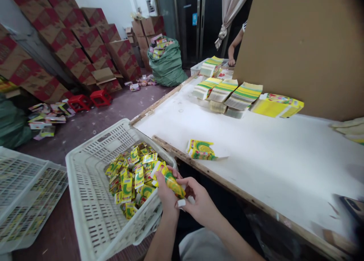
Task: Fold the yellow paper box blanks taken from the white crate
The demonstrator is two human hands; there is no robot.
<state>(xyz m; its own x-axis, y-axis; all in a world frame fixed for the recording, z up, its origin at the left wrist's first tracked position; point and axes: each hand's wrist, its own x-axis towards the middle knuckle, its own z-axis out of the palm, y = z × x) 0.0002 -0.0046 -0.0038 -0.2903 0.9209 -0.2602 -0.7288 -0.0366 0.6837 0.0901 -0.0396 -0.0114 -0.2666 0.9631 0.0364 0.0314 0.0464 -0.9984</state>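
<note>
Over the near edge of a white plastic crate (95, 215), my left hand (167, 196) is closed around a few yellow-and-green sachets (174, 184). My right hand (203, 202) curls its finger and thumb about the near end of those sachets, and a white wrap covers its thumb tip. How many sachets are held is hard to make out. Inside the crate lies a heap of loose yellow sachets (127, 187). On the white table (256, 151), close to its wooden edge, rests a small yellow carton (201, 150) with a pale flap at its right end.
Stacks of flattened yellow cartons (244, 95) and a larger yellow box (278, 105) line the table's far side, before a tall cardboard sheet (301, 52). Another person's arm (234, 46) shows behind. A second crate (25, 200), green sack (167, 65) and red stools (101, 98) stand left.
</note>
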